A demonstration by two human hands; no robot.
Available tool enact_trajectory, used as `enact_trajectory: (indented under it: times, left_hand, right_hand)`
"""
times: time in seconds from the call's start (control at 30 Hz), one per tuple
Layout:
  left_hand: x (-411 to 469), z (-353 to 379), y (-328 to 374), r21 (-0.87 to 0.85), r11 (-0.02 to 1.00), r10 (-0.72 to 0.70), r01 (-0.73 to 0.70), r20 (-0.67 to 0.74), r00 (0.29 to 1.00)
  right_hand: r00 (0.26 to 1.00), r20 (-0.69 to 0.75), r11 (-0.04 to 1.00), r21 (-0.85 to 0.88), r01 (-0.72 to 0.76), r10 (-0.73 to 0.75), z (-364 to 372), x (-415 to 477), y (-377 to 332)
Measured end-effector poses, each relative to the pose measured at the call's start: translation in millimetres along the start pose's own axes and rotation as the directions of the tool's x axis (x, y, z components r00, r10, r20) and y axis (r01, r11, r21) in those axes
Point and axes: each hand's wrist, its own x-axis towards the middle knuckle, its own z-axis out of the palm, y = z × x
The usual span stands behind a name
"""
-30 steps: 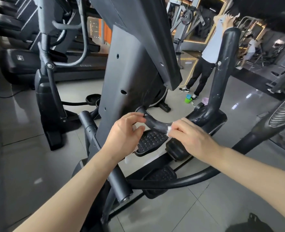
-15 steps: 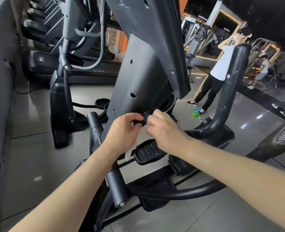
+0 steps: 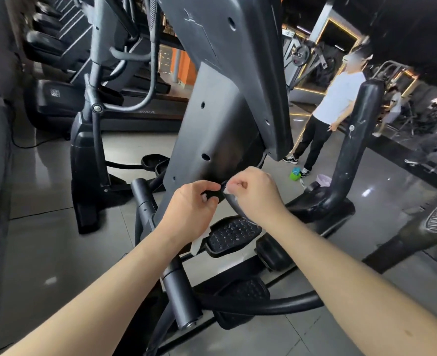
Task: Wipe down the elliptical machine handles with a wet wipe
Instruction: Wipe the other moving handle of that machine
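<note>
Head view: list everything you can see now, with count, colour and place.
curved handle: one, black, centre, between the hands
wet wipe: one, white, against the curved handle
upright handle: one, black, right
pedals: two, black, below the hands
console column: one, grey, centre
second elliptical: one, black, left
bystander: one, white shirt, back right
small container: one, green, floor by the bystander
left hand: one, grips the curved handle
right hand: one, pinches the wet wipe

Glossy grey tiled floor [image 3: 58, 240]. Directly on it: 1 black exercise-machine base [image 3: 89, 176], left; 1 thin black cable [image 3: 24, 145], far left; 1 small green plastic tub [image 3: 294, 175] just beside 2 black-and-white trainers [image 3: 290, 159]; 1 pale lilac crumpled bundle [image 3: 323, 179] nearby.
</note>
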Motion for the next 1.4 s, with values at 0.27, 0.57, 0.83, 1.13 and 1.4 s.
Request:
enact_trajectory:
  times: [0.27,0.57,0.83,1.13,1.4]
  left_hand:
    - [5,-10,-4,-0.009,1.000,0.007,-0.006,0.102,0.995]
    - [4,-13,-2,-0.026,1.000,0.008,-0.004,0.159,0.987]
    - [6,-14,-2,-0.038,0.999,-0.009,0.016,0.181,0.983]
    - [7,-17,-6,-0.020,1.000,-0.002,0.006,0.186,0.982]
    - [5,-17,-10,0.029,0.999,0.023,-0.028,0.160,0.987]
  right_hand:
    - [0.997,0.064,0.993,-0.116,-0.030,0.038,-22,-22,15]
    - [0.990,0.011,0.990,0.006,-0.143,0.143,-7,0,9]
    - [0.985,0.005,0.985,0.009,-0.171,0.171,-7,5,3]
    - [0.994,0.106,0.993,-0.116,0.027,-0.015,-20,-30,8]
    - [0.966,0.099,0.912,-0.318,0.258,-0.239,24,-1,-23]
